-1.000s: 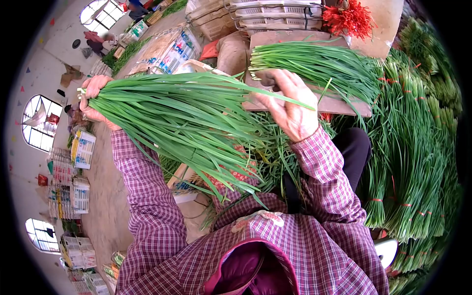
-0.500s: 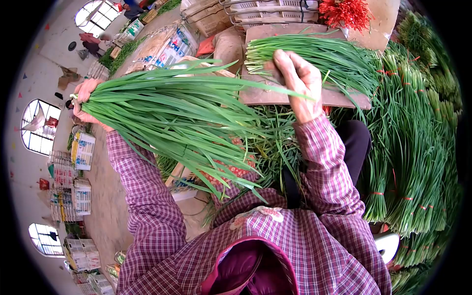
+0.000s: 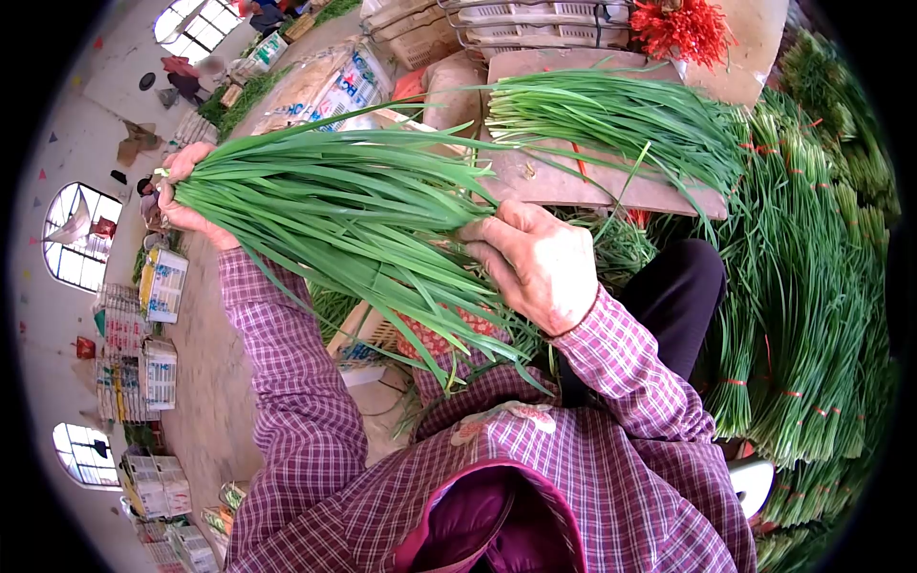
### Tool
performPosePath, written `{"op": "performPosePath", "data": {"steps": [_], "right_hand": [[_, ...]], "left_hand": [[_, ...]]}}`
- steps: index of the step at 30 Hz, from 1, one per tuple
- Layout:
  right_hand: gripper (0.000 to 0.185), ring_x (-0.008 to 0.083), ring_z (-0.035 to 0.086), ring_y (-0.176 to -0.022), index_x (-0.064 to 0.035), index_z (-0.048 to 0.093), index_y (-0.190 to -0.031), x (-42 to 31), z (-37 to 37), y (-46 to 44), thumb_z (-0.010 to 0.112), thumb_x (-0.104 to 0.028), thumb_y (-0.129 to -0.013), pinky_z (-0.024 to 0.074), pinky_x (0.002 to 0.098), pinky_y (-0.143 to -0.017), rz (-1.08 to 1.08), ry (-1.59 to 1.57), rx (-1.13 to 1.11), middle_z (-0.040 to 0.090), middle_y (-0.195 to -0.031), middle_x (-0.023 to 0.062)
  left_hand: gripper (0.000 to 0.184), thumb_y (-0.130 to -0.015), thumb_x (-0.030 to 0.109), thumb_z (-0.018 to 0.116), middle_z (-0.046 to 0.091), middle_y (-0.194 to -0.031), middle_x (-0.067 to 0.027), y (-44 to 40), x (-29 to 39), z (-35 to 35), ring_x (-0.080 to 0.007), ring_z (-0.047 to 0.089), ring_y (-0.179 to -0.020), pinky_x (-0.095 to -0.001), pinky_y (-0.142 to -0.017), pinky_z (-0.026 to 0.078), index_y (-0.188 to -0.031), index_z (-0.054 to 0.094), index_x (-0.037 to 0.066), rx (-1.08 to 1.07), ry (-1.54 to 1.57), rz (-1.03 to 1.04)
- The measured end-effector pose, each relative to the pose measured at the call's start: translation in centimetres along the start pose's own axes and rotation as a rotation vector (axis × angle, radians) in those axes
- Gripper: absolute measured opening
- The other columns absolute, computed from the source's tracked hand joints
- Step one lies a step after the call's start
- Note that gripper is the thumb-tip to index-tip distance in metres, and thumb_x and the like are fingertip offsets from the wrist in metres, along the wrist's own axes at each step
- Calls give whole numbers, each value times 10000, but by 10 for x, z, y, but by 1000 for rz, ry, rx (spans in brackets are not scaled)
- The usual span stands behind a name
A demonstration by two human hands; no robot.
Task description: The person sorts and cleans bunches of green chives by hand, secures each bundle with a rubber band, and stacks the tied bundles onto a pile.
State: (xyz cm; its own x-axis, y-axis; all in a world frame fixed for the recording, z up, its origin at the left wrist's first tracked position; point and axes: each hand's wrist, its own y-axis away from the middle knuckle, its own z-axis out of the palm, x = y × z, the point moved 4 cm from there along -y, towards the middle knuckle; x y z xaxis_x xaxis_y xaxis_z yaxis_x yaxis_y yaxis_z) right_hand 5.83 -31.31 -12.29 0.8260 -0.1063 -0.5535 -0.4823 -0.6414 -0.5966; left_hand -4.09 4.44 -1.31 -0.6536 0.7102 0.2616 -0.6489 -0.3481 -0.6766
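Observation:
A loose bunch of garlic chives [image 3: 334, 186] stretches across the middle, pale stem ends at the left and leaf tips fanning right and down. My left hand [image 3: 187, 214] is closed around its stem end. At the tip side my right hand [image 3: 544, 267] pinches some of the leaves between thumb and fingers; exactly how many is hidden. Beyond it, a second pile of chives [image 3: 611, 110] lies on a brown board [image 3: 521, 180], its cut ends facing left. A thin red tie [image 3: 579, 160] shows on the board beside that pile.
Many chive bundles with red ties [image 3: 793, 315] are heaped at the right. Behind the board stand white plastic crates [image 3: 535, 33] and a cluster of red ties [image 3: 683, 31]. Loose leaves lie near my dark-trousered knee [image 3: 683, 286]. Boxes [image 3: 162, 286] line the left wall; people are far off.
My right hand has come down and left from above the board's edge, where it held a leaf, to the tips of the bunch. The left hand keeps its hold, almost unmoved.

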Motion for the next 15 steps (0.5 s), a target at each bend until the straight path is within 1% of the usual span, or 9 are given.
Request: {"op": "performPosePath", "data": {"steps": [2, 4, 6, 8, 10, 11, 12, 14, 15], "right_hand": [[174, 266, 637, -784, -142, 658, -980, 3, 5, -1, 676, -178, -811, 507, 391, -614, 8, 32, 41, 578, -788, 59], [175, 274, 644, -785, -138, 636, -989, 4, 7, -2, 666, -173, -821, 508, 394, -611, 60, -11, 77, 590, -802, 64], [163, 277, 645, -783, -135, 629, -982, 2, 10, -3, 660, -170, -826, 509, 395, -609, 75, -54, 57, 593, -806, 66], [152, 281, 646, -780, -132, 622, -976, 0, 14, -3, 655, -167, -831, 511, 397, -606, 88, -97, 38, 596, -809, 67], [155, 284, 639, -757, -135, 620, -969, -2, 21, -2, 653, -148, -818, 511, 401, -599, -18, -157, 78, 593, -810, 65], [173, 273, 634, -751, -139, 625, -968, -4, 25, -2, 635, -123, -796, 510, 394, -590, -65, -90, 89, 590, -812, 57], [173, 273, 634, -751, -139, 625, -968, -5, 26, -3, 635, -123, -796, 510, 394, -590, -65, -91, 89, 590, -812, 57], [224, 273, 648, -822, -148, 648, -1042, -7, 30, -7, 622, -109, -823, 534, 379, -636, -18, 36, 15, 634, -898, 60], [266, 256, 643, -831, -167, 648, -1070, -8, 31, -10, 621, -112, -810, 526, 375, -625, -12, 71, 38, 632, -893, 48]], "left_hand": [[235, -730, 90, 663, 555, -837, 16, 3, -3, 0, -113, 571, -853, -261, -851, 472, -933, 547, 111, 11, -28, 24], [231, -738, 96, 667, 556, -838, 16, 2, 1, -4, -111, 572, -858, -259, -845, 478, -932, 541, 109, 8, -38, 29], [229, -746, 102, 670, 558, -839, 15, 2, 0, -4, -109, 573, -864, -257, -840, 484, -931, 536, 106, 6, -46, 31], [225, -747, 104, 660, 558, -829, 14, 5, -7, -2, -109, 578, -845, -270, -845, 491, -929, 527, 102, 14, 17, 91], [225, -746, 105, 655, 556, -821, 13, 6, -10, 1, -111, 580, -833, -272, -845, 492, -930, 526, 99, -2, 12, 81], [224, -745, 105, 650, 555, -812, 12, 7, -12, 3, -114, 583, -821, -275, -845, 493, -931, 525, 96, -17, 9, 69], [224, -745, 105, 650, 555, -812, 12, 7, -13, 3, -114, 583, -821, -275, -845, 493, -931, 525, 96, -17, 9, 69], [229, -735, 99, 645, 555, -804, 13, 8, -15, 3, -113, 585, -804, -272, -849, 487, -932, 529, 98, -24, 18, 108], [229, -735, 99, 645, 555, -804, 13, 8, -14, 3, -113, 585, -804, -272, -849, 487, -932, 529, 98, -24, 19, 108]]}}
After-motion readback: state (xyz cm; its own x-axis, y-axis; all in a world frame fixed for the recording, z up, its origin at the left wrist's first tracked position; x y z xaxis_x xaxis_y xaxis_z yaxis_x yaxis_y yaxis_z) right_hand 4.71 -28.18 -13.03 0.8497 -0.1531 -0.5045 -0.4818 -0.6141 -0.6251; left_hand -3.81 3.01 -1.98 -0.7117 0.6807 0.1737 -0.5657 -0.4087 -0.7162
